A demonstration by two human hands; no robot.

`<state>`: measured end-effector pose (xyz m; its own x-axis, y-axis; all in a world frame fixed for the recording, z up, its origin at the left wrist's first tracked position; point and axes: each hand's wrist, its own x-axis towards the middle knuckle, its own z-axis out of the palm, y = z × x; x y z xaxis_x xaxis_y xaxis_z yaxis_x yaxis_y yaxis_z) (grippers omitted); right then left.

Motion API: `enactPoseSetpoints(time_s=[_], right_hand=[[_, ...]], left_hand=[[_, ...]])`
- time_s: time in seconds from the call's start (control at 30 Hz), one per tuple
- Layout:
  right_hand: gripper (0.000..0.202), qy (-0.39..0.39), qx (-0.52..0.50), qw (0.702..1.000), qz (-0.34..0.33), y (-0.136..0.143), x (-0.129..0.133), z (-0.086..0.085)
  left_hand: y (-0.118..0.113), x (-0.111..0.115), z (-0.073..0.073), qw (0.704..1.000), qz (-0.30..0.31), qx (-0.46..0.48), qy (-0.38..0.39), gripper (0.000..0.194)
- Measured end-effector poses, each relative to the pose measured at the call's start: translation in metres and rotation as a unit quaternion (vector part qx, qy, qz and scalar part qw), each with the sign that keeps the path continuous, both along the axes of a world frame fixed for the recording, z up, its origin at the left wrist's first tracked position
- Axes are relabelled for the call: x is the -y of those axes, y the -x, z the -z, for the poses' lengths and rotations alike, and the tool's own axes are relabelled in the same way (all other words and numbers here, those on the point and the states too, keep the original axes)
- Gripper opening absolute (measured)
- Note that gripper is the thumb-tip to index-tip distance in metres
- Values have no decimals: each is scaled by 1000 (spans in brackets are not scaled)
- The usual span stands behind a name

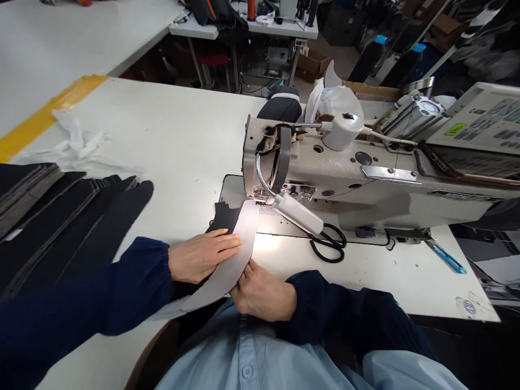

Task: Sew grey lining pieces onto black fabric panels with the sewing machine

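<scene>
A long grey-white fabric strip (231, 265) curves from my lap up to the needle area of the sewing machine (300, 157). Under it and to its left lies a piece of black fabric (224, 216). My left hand (207, 253) rests flat over both, fingers stretched across the strip. The strip's right edge is pinched in my right hand (262, 290), with thumb and forefinger closed on it. The strip's top end sits by the presser foot, whose contact with it is too small to make out. A white lamp (298, 212) lights that spot.
Black-handled scissors (331, 244) lie right of the lamp, and a blue cutter (447, 257) near the right edge. Stacked black fabric pieces (77, 227) fill the left side, with white scraps (77, 143) behind. A control panel (483, 119) stands at right.
</scene>
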<state>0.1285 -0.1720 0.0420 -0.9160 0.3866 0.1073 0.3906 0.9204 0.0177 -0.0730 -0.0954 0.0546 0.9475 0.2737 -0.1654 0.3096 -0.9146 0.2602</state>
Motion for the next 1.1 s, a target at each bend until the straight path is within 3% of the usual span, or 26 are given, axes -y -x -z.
enactPoseSetpoints(time_s=[0.13,0.37,0.6,1.1], right_hand=[[20,26,-28,999,-19,3,13,1],[22,47,5,999,24,2,3,0],[20,46,24,997,51,2,-11,3],[23,3,-14,994,109,-10,-49,32]], left_hand=[[-7,9,-9,999,-2,-29,-18,48],[-20,6,9,990,-52,-34,-126,38],[-28,-16,15,985,-64,-24,-159,34],[-43,-61,19,982,-99,-10,-159,30]])
